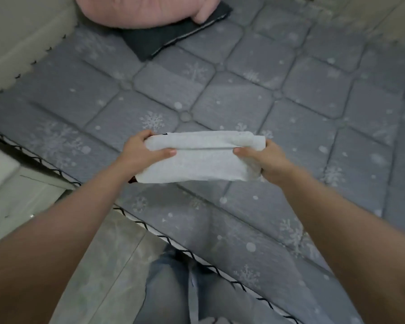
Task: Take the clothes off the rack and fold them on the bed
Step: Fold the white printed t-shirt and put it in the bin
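Observation:
A white garment (201, 157), folded into a compact rectangle, is held a little above the grey quilted bed (243, 94). My left hand (140, 153) grips its left end, thumb on top and fingers underneath. At the right end my right hand (264, 160) grips it the same way. A dark bit of fabric peeks out at the garment's lower left corner. No rack is in view.
A folded dark garment (171, 38) lies at the far side of the bed, partly under a pink pillow (145, 10). The bed's edge with black zigzag trim (192, 253) runs diagonally near my jeans-clad legs (173, 288). Tiled floor (98, 253) lies to the left.

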